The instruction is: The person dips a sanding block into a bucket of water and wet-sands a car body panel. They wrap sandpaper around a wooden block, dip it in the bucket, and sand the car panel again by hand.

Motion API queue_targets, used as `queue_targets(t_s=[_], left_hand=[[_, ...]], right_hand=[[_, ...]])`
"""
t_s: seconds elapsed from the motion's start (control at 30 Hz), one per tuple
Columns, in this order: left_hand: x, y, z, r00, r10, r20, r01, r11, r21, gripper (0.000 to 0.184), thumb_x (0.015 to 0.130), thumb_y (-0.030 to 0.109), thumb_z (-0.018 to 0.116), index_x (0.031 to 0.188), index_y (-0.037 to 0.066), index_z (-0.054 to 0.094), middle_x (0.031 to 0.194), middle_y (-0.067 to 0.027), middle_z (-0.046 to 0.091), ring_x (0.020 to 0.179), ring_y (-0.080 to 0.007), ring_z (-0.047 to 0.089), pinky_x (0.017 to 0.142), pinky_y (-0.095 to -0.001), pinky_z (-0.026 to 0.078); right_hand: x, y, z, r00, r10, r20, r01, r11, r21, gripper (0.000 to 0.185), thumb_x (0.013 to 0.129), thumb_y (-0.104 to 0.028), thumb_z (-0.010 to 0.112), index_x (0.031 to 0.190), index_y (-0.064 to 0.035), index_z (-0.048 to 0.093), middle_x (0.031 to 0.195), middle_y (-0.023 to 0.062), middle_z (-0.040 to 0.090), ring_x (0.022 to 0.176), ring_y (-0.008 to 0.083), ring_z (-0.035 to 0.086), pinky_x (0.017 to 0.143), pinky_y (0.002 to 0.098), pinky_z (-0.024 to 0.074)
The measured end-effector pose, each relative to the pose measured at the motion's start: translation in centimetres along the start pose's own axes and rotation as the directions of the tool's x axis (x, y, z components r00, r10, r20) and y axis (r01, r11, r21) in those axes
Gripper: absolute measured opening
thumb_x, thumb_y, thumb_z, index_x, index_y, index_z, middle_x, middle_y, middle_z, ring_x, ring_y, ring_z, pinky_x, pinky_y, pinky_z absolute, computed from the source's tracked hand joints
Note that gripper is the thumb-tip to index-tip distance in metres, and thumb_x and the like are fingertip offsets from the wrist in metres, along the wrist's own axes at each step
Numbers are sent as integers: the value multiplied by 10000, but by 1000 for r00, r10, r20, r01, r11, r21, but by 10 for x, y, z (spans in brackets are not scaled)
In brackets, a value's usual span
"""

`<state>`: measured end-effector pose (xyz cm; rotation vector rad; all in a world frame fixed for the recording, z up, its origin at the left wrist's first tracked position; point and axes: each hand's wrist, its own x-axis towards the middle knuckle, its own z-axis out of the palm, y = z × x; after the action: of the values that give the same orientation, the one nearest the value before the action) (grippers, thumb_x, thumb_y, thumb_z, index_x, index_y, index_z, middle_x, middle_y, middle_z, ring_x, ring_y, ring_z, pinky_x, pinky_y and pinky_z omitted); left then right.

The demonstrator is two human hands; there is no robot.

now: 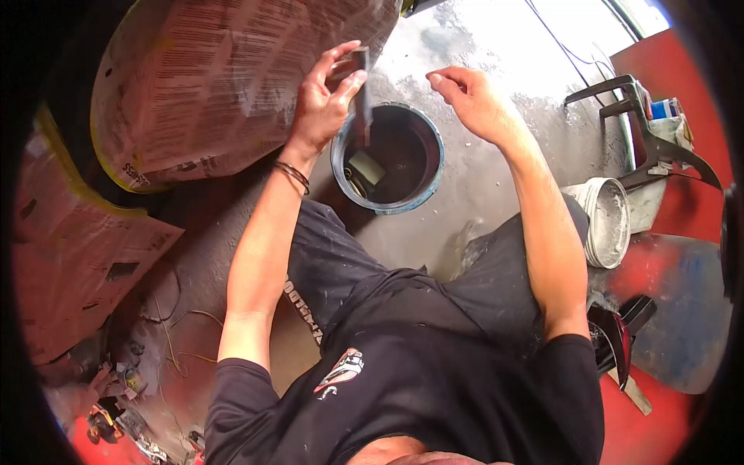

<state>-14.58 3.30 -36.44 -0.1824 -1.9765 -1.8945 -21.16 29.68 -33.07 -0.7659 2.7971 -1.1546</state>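
Observation:
My left hand (327,99) grips a thin dark strip (363,89) between thumb and fingers. The strip is seen nearly edge-on, its lower end is blurred, and its kind is unclear. It hangs over the left rim of a round blue-rimmed bucket (434,174). Inside the bucket, a pale greenish block (366,167) lies in dark contents. Up and to the right of the bucket, my right hand (471,101) is closed, with the fingers curled and the thumb against them. Nothing shows in it.
A large panel covered in printed masking paper (209,85) fills the upper left. A white bucket (608,225) stands by my right knee, near a dark frame-like stand (639,116). Cables (573,58) cross the wet-looking floor (496,182). Assorted clutter (116,411) lies at lower left.

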Motion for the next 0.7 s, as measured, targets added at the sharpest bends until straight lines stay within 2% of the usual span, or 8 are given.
queue_targets(t_s=[0.17, 0.27, 0.37, 0.43, 0.57, 0.63, 0.67, 0.7], left_hand=[[47, 74, 32, 967, -46, 250, 166, 859, -484, 503, 1045, 144, 755, 1522, 158, 596, 1266, -47, 735, 1200, -142, 653, 1146, -412, 457], [57, 73, 45, 956, -44, 290, 231, 725, -649, 576, 1086, 142, 669, 1620, 219, 466, 1514, -81, 579, 1358, -223, 584, 1106, -436, 503], [47, 40, 38, 973, -107, 205, 221, 693, -686, 655, 1085, 159, 651, 1676, 225, 378, 1640, -174, 490, 1436, -322, 584, 1021, -435, 633], [33, 17, 36, 981, -108, 163, 195, 589, -784, 633, 1069, 169, 662, 1645, 277, 423, 1615, -281, 481, 1450, -361, 564, 1006, -392, 636], [-16, -23, 28, 937, -339, -87, 191, 703, -685, 574, 1089, 256, 681, 1627, 269, 483, 1584, -158, 562, 1470, -294, 545, 1222, -431, 453], [-55, -67, 15, 837, -379, -396, 332, 925, -186, 566, 1071, 217, 693, 1600, 112, 522, 1587, -136, 586, 1488, -267, 534, 1249, -414, 419], [-97, -120, -3, 748, -274, -604, 521, 807, 278, 605, 1070, 243, 680, 1619, 67, 498, 1578, -189, 599, 1469, -323, 559, 1219, -397, 444], [-120, -116, 17, 453, -345, -822, 850, 445, 282, 688, 1050, 306, 691, 1638, 49, 445, 1577, -238, 588, 1488, -379, 542, 1251, -449, 412]], right_hand=[[0, -44, -18, 989, 90, 117, -135, 871, 473, 529, 1147, -480, 545, 1263, -2, 742, 1093, 120, 804, 924, 186, 740, 838, 367, 590], [17, -43, -15, 928, -81, 363, -322, 316, 893, 624, 1187, -520, 391, 1490, -4, 564, 1319, 230, 738, 1115, 330, 771, 975, 477, 625], [45, -24, -1, 768, -376, 518, -599, -138, 789, 688, 1179, -548, 366, 1598, -9, 449, 1453, 260, 670, 1190, 424, 744, 1043, 557, 610], [61, -5, 22, 650, -402, 645, -726, -76, 684, 641, 1126, -527, 557, 1553, -53, 490, 1379, 197, 705, 1144, 420, 765, 966, 542, 651], [86, 29, 79, 407, -526, 747, -890, -46, 453, 536, 1136, -543, 530, 1408, -83, 574, 1166, 124, 747, 881, 258, 755, 796, 430, 651], [92, 45, 99, 358, -271, 894, -844, 316, 434, 568, 1144, -570, 491, 1400, -73, 587, 1152, 113, 740, 889, 261, 759, 790, 413, 638], [88, 56, 119, 382, -250, 889, -767, 451, 457, 595, 1130, -548, 546, 1511, -90, 548, 1190, 127, 748, 899, 257, 738, 801, 415, 605], [91, 79, 151, 377, -261, 889, -598, 664, 449, 588, 1119, -515, 540, 1533, -98, 534, 1200, 152, 746, 916, 273, 738, 806, 430, 601]])
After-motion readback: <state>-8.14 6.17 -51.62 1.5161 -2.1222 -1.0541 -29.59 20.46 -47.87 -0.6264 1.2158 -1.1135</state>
